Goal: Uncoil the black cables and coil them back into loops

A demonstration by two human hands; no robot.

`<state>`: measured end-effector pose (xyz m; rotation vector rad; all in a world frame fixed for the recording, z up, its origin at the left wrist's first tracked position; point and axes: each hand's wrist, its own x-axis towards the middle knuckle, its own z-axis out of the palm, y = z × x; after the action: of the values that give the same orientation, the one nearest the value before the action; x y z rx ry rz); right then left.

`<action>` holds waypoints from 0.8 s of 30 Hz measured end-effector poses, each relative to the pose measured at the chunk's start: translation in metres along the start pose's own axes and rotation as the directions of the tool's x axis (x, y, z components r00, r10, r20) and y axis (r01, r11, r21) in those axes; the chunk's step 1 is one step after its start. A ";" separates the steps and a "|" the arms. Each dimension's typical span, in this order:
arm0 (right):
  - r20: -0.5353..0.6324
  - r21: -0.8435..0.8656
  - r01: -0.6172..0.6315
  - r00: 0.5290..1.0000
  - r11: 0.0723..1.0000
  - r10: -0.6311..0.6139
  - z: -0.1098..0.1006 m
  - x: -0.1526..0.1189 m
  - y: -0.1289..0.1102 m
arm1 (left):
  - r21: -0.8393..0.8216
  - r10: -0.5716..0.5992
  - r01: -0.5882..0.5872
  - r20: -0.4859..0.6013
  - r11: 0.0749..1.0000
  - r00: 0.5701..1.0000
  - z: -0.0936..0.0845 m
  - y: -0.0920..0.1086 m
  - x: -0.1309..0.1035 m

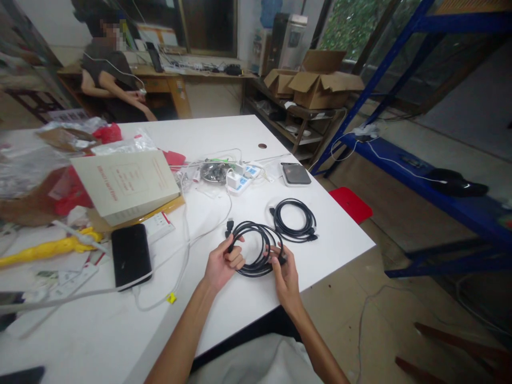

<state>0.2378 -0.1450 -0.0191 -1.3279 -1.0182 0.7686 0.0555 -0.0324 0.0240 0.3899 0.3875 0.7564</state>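
Note:
Between my two hands is a coiled black cable (256,270), its loops lying loosely over one another just above or on the white table (240,320). My left hand (224,261) pinches the left side of the coil, with a plug end sticking up beyond the fingers. On the right side, my right hand (285,272) is closed around the loops, thumb toward me. A second coiled black cable (296,220) lies flat on the table just past my right hand, with its plugs at the edge of the ring.
Left of my hands lie a black phone (131,256), a thick pale book (132,184), a yellow object (52,248) and plastic bags. Farther back are a power strip (240,181) and a grey box (296,174). A person (112,80) sits beyond the table.

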 end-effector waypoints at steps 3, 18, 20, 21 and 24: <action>-0.008 -0.085 0.037 0.999 0.996 -0.038 -0.001 0.000 -0.002 | 0.007 -0.025 0.025 0.012 1.000 1.000 -0.002 0.001 -0.001; 0.057 -0.035 0.068 0.996 0.997 -0.066 0.004 -0.003 -0.009 | 0.026 -0.082 0.080 0.077 0.996 0.994 -0.007 0.003 -0.004; 0.015 -0.051 0.072 0.997 0.996 -0.071 0.006 -0.004 -0.009 | 0.025 -0.082 0.081 0.070 0.996 0.994 -0.005 0.004 -0.004; 0.005 -0.072 0.074 0.997 0.995 -0.074 0.006 -0.004 -0.009 | 0.025 -0.084 0.083 0.066 0.996 0.994 -0.004 0.004 -0.004; 0.022 -0.136 0.062 0.998 0.989 -0.060 0.002 -0.004 -0.009 | 0.024 -0.094 0.093 0.047 0.995 0.994 -0.001 0.004 -0.004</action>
<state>0.2332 -0.1485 -0.0106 -1.4018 -1.1371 0.6752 0.0501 -0.0324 0.0260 0.4065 0.3663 0.6504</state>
